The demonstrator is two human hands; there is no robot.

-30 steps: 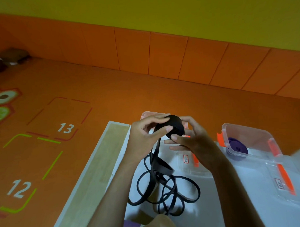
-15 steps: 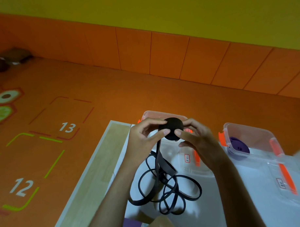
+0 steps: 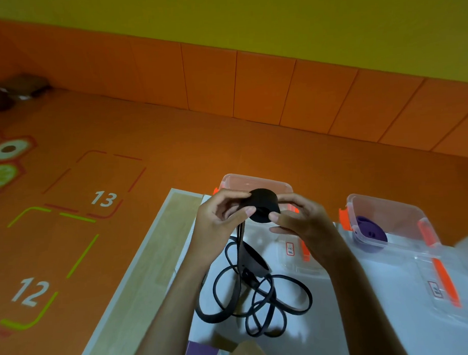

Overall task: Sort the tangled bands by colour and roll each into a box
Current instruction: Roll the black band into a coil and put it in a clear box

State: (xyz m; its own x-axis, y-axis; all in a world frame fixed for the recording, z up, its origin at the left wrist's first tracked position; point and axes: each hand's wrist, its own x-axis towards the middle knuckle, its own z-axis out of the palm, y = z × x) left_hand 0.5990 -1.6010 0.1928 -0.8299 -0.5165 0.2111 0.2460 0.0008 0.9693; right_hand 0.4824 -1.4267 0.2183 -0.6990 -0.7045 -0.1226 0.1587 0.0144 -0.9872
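purple roll [image 3: 371, 232] inside clear box [image 3: 393, 207], black roll [image 3: 263, 203] pinched before second box [image 3: 254, 179]

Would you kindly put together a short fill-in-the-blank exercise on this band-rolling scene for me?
1. The left hand and the right hand together hold a ____ roll of band.
2. The rolled band in the right-hand box is ____.
3. That box's clasp is ____.
Missing words: black; purple; orange.
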